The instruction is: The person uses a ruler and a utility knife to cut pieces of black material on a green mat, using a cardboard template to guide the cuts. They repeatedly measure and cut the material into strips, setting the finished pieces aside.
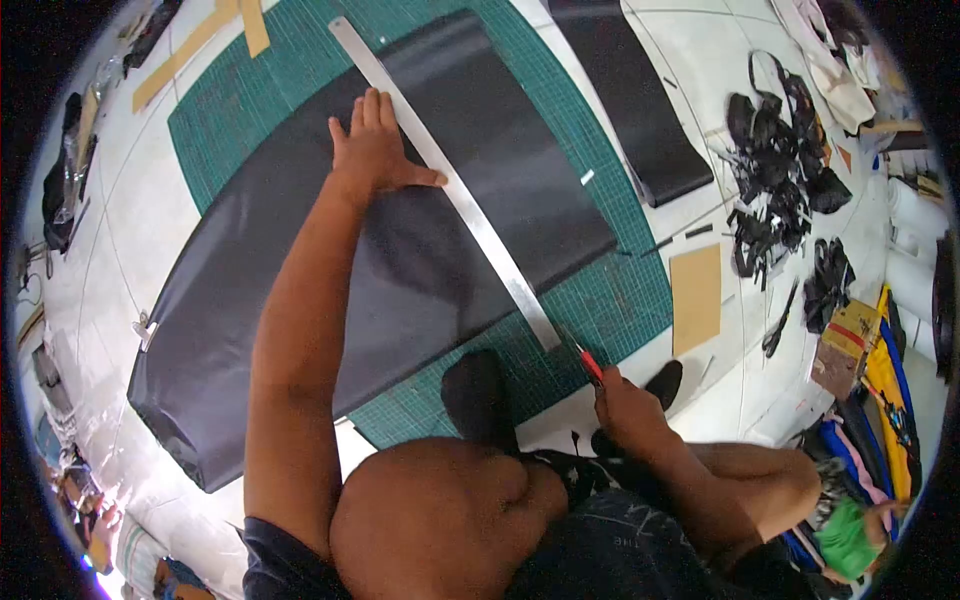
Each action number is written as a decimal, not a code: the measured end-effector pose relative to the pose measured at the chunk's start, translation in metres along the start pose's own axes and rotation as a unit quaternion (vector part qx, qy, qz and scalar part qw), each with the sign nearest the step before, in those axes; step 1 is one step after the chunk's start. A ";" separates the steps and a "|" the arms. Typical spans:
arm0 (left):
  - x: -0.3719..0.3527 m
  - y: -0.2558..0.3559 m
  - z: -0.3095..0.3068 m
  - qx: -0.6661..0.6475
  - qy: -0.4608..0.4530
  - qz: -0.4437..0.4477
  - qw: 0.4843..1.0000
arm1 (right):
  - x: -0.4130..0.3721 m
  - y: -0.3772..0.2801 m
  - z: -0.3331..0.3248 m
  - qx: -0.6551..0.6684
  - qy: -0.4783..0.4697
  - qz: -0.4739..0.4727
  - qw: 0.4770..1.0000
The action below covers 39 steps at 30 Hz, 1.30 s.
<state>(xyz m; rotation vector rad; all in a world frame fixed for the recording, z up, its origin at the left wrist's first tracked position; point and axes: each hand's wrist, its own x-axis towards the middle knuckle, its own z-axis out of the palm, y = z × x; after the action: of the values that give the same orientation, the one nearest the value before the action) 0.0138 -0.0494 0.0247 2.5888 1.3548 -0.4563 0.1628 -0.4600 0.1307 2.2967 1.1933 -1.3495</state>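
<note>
A long metal ruler [472, 212] lies slantwise across a sheet of black material [290, 270], which rests on a green cutting mat [250, 130]. My left hand [375, 150] lies spread on the sheet, fingertips and thumb touching the ruler's left edge. In my right hand [635, 410] is a red utility knife [590, 364], its tip just beyond the ruler's near end, over the mat. The fingers of that hand are wrapped round the handle. A metal clip [146, 330] grips the sheet's left edge.
My foot in a dark sock [480, 390] stands at the mat's near edge. To the right lie another black strip [635, 100], a brown card piece [696, 298] and a heap of black scraps [775, 180]. Another person in green [850, 535] is at lower right.
</note>
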 end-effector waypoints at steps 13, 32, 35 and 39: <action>0.108 -0.016 -0.032 -0.031 0.183 -0.016 0.982 | 0.031 0.030 0.037 0.275 0.124 0.008 0.953; 0.111 -0.004 -0.078 -0.400 0.195 0.201 0.873 | 0.139 -0.009 -0.040 0.419 0.385 -0.096 0.817; 0.081 -0.003 -0.114 -0.453 0.177 0.247 0.838 | 0.199 -0.026 -0.080 0.450 0.420 -0.147 0.774; 0.071 -0.003 -0.148 -0.568 0.161 0.279 0.757 | 0.219 -0.058 -0.123 0.448 0.368 -0.134 0.804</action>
<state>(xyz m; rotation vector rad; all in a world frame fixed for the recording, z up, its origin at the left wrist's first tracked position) 0.0770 0.0516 0.1385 1.8101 0.4870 0.7371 0.2518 -0.2382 0.0336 3.7106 1.2484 -1.3015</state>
